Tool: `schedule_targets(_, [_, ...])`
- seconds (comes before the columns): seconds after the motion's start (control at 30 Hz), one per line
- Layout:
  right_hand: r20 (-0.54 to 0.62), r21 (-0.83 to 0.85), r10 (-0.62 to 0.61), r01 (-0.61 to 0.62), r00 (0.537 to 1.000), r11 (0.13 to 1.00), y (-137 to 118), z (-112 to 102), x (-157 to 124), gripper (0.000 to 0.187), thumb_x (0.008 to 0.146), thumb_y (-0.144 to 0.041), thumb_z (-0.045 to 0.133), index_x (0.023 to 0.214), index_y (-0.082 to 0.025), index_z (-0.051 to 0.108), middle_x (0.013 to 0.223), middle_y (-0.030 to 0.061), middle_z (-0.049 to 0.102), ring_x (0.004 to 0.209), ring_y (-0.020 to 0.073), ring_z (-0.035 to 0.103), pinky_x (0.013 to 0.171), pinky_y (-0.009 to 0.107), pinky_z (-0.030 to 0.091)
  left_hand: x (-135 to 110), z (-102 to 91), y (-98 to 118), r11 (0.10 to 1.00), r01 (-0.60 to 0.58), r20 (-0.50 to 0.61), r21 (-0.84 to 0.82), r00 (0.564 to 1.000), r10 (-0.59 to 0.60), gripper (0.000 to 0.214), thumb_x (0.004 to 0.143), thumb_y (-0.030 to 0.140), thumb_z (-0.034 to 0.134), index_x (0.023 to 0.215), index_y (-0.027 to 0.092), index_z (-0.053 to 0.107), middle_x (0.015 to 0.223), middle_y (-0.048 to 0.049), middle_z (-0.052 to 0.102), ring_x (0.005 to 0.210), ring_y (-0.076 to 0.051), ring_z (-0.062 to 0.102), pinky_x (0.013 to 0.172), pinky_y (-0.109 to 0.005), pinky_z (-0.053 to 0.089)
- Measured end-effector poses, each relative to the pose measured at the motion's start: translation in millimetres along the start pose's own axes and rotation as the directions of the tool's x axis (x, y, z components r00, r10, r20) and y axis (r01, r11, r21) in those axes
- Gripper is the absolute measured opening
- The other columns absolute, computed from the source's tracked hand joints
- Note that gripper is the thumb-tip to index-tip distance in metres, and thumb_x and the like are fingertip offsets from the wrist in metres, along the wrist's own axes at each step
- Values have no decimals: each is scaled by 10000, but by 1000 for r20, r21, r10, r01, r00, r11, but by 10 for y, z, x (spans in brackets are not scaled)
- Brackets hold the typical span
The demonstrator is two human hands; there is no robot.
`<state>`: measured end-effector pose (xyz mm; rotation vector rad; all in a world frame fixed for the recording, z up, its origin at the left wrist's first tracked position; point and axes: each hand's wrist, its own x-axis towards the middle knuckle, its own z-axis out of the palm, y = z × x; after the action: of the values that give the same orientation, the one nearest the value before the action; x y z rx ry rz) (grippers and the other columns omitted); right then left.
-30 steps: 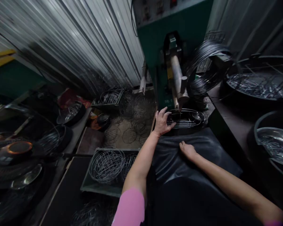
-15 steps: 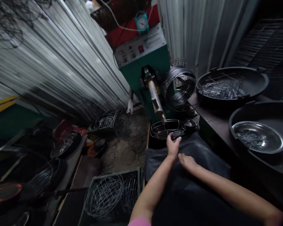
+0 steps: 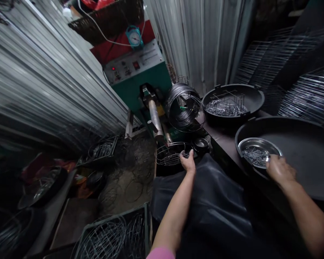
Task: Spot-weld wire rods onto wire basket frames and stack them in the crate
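My left hand (image 3: 188,162) grips the near right edge of a round wire rack (image 3: 169,162), thumb raised. The rack sits beneath the copper-coloured electrode tip (image 3: 168,138) of a green welding machine (image 3: 140,88). Off to the right, my right hand (image 3: 282,171) closes on the right rim of a shiny steel bowl (image 3: 275,146); its fingertips are partly hidden. Short metal wire pieces (image 3: 254,155) lie in the bowl, which rests inside a large dark pan (image 3: 310,158).
A wire coil (image 3: 184,108) hangs beside the machine. Another dark pan (image 3: 255,94) holds metal pieces. A small metal bowl (image 3: 201,143) stands behind the rack. Wire grids (image 3: 310,93) lean at right. A green crate (image 3: 145,223) of wire racks stands at lower left.
My right hand has moved from beside my left hand to the steel bowl on the right. My left hand stays at the rack. The view has turned rightward.
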<state>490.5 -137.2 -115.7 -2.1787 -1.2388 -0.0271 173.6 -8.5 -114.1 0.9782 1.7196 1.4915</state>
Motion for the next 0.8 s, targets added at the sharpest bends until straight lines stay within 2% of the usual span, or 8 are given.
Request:
schedule_targets(0.07, [20,56,-74,73,997,996,-304,77,-23,336,750,-466,460,907,-194,580,828,207,589,788,391,591,678,561,424,45,40,12,995,43,17,-87,999,-41,242,719,346,653,789,174,499,725,19,515,716,-122,537,748,-281,429])
schedule_targets(0.17, [137,348,-329,266,934,899,-959,324,-65,379,783,-459,473,1043,-200,569,953,137,617,904,300,591,804,472,466,46,41,10,972,36,28,-231,999,-30,231,719,324,641,712,168,469,655,51,469,626,-80,483,683,-232,411])
schedule_targets(0.3, [195,641,-527,299,827,706,-1711,779,-28,368,756,-428,538,1034,-190,580,1044,115,619,988,263,581,864,438,469,-82,-91,20,909,104,169,-402,985,-38,278,679,348,682,802,168,508,685,39,508,629,-77,507,640,-211,413])
schedule_targets(0.4, [203,750,-600,271,774,603,-2001,993,-20,356,750,-398,572,1040,-190,574,1047,94,630,993,243,593,886,421,469,-194,-243,96,844,213,304,-492,951,-63,337,657,365,710,869,177,527,729,23,547,659,-88,542,647,-220,436])
schedule_targets(0.5, [208,789,-573,210,793,577,-2095,1025,-109,368,768,-374,589,1086,-196,537,1030,80,645,966,225,616,879,398,485,-263,-370,232,781,321,399,-535,911,-101,366,638,360,741,886,183,538,756,15,568,683,-95,568,665,-232,455])
schedule_targets(0.6, [147,795,-493,194,857,575,-2104,942,-249,371,780,-383,608,1090,-205,510,1044,85,644,963,221,625,876,390,493,-301,-447,356,743,395,452,-540,881,-140,397,609,387,769,869,182,549,738,7,575,690,-110,583,650,-233,460])
schedule_targets(0.7, [56,773,-434,236,899,589,-2101,854,-383,327,777,-423,619,1014,-219,522,1058,86,639,964,221,624,884,395,489,-339,-482,401,717,425,456,-553,874,-168,417,592,431,775,848,183,559,735,-2,582,711,-124,592,651,-237,465])
schedule_targets(0.8, [36,743,-377,227,926,629,-2098,847,-488,272,795,-440,598,947,-223,536,1028,84,651,936,217,630,871,397,492,-353,-486,363,710,426,449,-561,877,-171,408,594,449,768,830,184,567,732,1,585,719,-121,591,693,-250,475])
